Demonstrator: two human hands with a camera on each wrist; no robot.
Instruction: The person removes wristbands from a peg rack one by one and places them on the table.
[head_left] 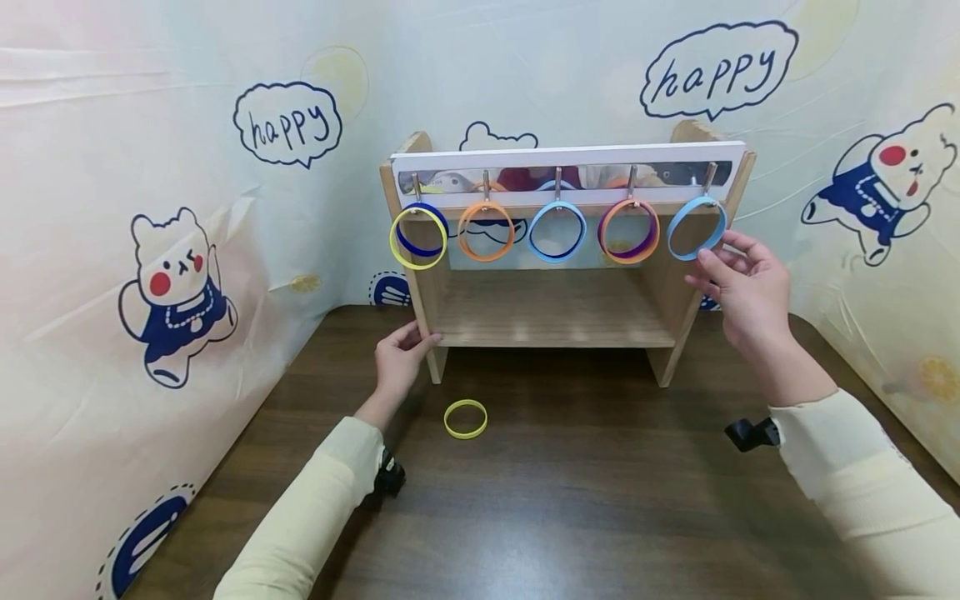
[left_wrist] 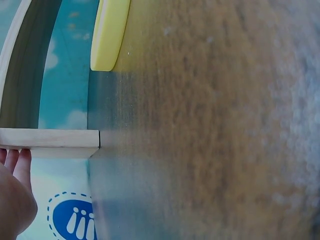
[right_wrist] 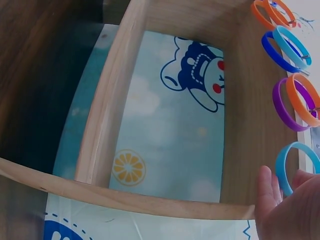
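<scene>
My right hand (head_left: 753,292) pinches a light blue wristband (head_left: 672,235) that hangs from the rightmost metal hook of a small wooden rack (head_left: 555,333). Thumb and forefinger meet at the band's lower right. My left hand (head_left: 397,362) holds the rack's left side panel (head_left: 422,292) low down, thumb on its front edge; in the left wrist view its fingers (left_wrist: 22,167) lie against the panel's outer face. Other hooks carry a yellow band (head_left: 393,250) with a dark blue one, an orange pair (head_left: 462,242), a light blue band (head_left: 532,237) with dark blue, and orange with purple (head_left: 637,250).
A yellow wristband (head_left: 466,436) lies flat on the dark wooden table (head_left: 525,500), in front of the rack's left leg. Along the rack's top runs a white-framed mirror strip (head_left: 570,156) bearing the hooks. Printed cloth (head_left: 300,233) surrounds the table's back and sides.
</scene>
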